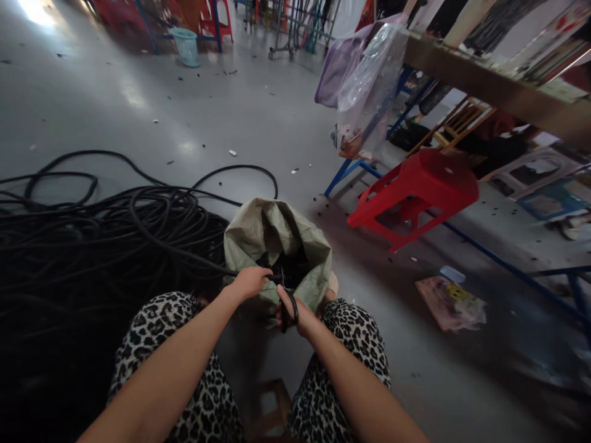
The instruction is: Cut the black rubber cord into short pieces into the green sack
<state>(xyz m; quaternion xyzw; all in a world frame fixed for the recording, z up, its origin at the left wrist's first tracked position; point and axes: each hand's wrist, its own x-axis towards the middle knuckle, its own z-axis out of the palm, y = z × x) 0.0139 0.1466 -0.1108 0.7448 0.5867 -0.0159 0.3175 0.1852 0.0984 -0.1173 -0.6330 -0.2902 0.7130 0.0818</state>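
Note:
My left hand [250,282] is closed around a black rubber cord [203,257], close to the cord's end. That end points right, over the mouth of a pale green woven sack [244,237]. In my right hand [295,312] is a pair of scissors [294,307] with black handle loops, its blades up by the cord's end. Whether the blades are apart or closed on the cord I cannot tell. Dark pieces [295,266] lie inside the sack, too shadowed to make out singly. The sack stands on the floor between my knees.
A large heap of black cord [170,215] covers the floor at left. At right are a tilted-looking red plastic stool [429,184], a workbench [489,86] with blue legs and a plastic packet [450,301]. A light blue basket [185,48] stands farther back.

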